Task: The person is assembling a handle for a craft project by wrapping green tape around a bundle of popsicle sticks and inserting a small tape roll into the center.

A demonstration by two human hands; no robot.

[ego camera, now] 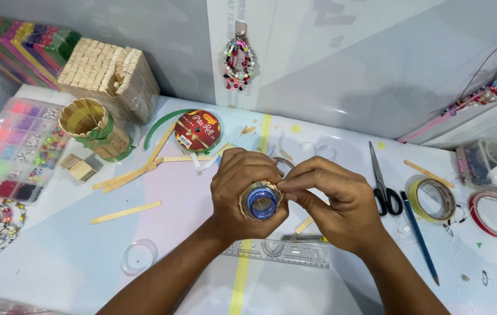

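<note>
Mostly hidden inside both hands, middle of white table [161, 233]: small round bottle with blue ring mouth [262, 202], wrapped in tan strip. Left hand [242, 189] curled tight around it. Right hand [336, 201] pinching the strip at its rim. Behind: round red ribbon roll with gold label [197, 130]. Right: black-handled scissors [383, 184], yellow tape roll [431, 199].

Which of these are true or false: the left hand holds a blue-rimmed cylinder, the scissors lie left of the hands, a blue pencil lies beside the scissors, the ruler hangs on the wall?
The left hand holds a blue-rimmed cylinder: true.
The scissors lie left of the hands: false, they lie right of the right hand.
A blue pencil lies beside the scissors: true.
The ruler hangs on the wall: false, it lies flat on the table.
</note>
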